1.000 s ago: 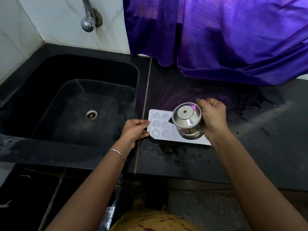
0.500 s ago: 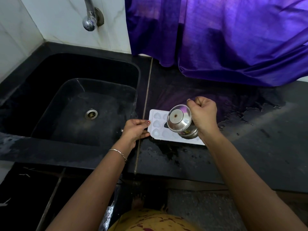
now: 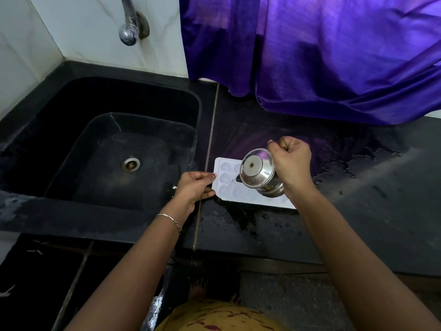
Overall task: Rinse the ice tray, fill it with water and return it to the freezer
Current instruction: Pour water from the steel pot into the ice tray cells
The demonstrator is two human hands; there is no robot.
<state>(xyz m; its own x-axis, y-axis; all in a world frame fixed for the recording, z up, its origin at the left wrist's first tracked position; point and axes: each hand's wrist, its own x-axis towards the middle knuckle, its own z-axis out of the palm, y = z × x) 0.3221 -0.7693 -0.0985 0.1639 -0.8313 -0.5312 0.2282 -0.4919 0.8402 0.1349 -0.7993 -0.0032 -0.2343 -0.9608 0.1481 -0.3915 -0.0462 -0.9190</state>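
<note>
A white ice tray (image 3: 229, 185) with rounded cups lies flat on the wet black counter, just right of the sink. My left hand (image 3: 194, 187) pinches its left edge, thumb on the rim. My right hand (image 3: 292, 163) grips a small steel pot (image 3: 259, 174) above the tray's middle, tipped far over so its shiny base faces the camera and its mouth points down at the cups. The pot hides the tray's middle and right cups.
A deep black sink (image 3: 114, 149) with a round drain (image 3: 130, 164) fills the left side, under a chrome tap (image 3: 128, 32). A purple curtain (image 3: 322, 56) hangs over the counter's back. Water is pooled on the black counter (image 3: 358, 187) around and right of the tray.
My right hand has tilted the steel pot further over and shifted it left across the tray. My left hand has stayed on the tray's left edge.
</note>
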